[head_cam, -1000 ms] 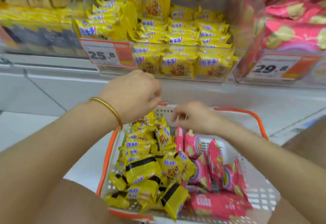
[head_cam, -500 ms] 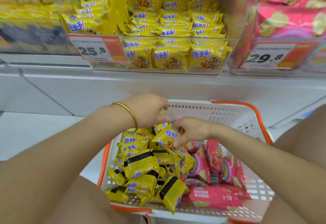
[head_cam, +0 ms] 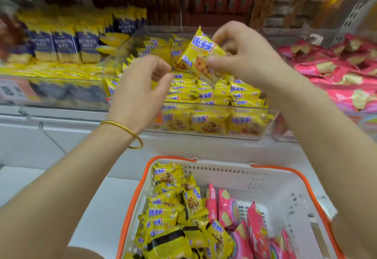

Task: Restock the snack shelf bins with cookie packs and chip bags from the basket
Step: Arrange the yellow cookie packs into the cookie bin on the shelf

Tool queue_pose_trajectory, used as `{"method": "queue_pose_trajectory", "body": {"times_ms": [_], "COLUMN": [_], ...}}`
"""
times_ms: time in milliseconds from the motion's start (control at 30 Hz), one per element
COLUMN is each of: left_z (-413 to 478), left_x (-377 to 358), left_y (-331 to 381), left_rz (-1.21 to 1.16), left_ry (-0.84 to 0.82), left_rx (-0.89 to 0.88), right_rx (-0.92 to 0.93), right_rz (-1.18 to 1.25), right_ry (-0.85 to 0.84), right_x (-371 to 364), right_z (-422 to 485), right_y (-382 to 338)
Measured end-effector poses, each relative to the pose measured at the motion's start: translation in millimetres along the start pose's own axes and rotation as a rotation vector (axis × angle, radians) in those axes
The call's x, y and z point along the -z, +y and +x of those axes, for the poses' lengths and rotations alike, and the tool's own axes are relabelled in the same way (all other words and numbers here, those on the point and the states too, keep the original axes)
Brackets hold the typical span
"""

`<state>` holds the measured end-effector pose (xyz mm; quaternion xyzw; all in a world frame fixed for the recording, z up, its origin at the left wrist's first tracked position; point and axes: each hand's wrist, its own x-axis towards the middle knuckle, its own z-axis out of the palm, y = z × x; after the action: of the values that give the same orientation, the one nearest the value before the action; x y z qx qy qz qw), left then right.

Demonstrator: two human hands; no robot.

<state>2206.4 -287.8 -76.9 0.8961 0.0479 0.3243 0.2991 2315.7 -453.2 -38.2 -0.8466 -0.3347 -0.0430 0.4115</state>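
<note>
store shelf (head_cam: 61,128), clear bin (head_cam: 224,105) | right hand (head_cam: 244,58) pinches cookie pack (head_cam: 199,52) | left hand (head_cam: 140,93) loosely curled, empty | pale floor (head_cam: 20,187) beside basket (head_cam: 285,172)

Bright, even light; motion blur toward the left edge; wide-angle bending.

Both forearms are bare, with no sleeves showing. A thin, plain gold bangle (head_cam: 122,131) circles the wrist just behind the left hand (head_cam: 138,95); the right hand (head_cam: 244,58) wears nothing.
</note>
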Motion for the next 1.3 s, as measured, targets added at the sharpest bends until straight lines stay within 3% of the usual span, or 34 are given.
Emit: {"method": "queue_pose_trajectory", "body": {"times_ms": [100, 167, 367, 533, 833, 1133, 1233, 1300], "left_z": [-4, -8, -8, -8, -13, -26, -34, -45], "left_x": [-4, -9, -13, -12, -14, -4, 4, 4], "left_y": [-19, -23, -27, -27, -21, -8, -3, -4], "left_rz": [0.369, 0.464, 0.409, 0.346, 0.386, 0.403, 0.389, 0.408], "left_ry": [-0.180, -0.235, -0.226, -0.213, -0.204, -0.088, -0.215, -0.387], "left_rx": [-0.172, -0.249, -0.311, -0.300, -0.260, -0.319, -0.317, -0.253], "right_rx": [-0.016, -0.020, 0.023, 0.088, 0.083, 0.099, 0.164, 0.214], "right_rz": [-0.259, -0.358, -0.366, -0.325, -0.556, -0.464, -0.299, -0.174], "right_ry": [0.057, 0.015, 0.048, -0.018, -0.144, 0.022, 0.125, 0.094], "right_x": [-33, -58, -94, -100, -80, -48, -38, -44], "right_z": [58, 85, 117, 110, 103, 59, 6, -40], "right_y": [15, 27, 39, 44, 40, 27, 5, 1]}}
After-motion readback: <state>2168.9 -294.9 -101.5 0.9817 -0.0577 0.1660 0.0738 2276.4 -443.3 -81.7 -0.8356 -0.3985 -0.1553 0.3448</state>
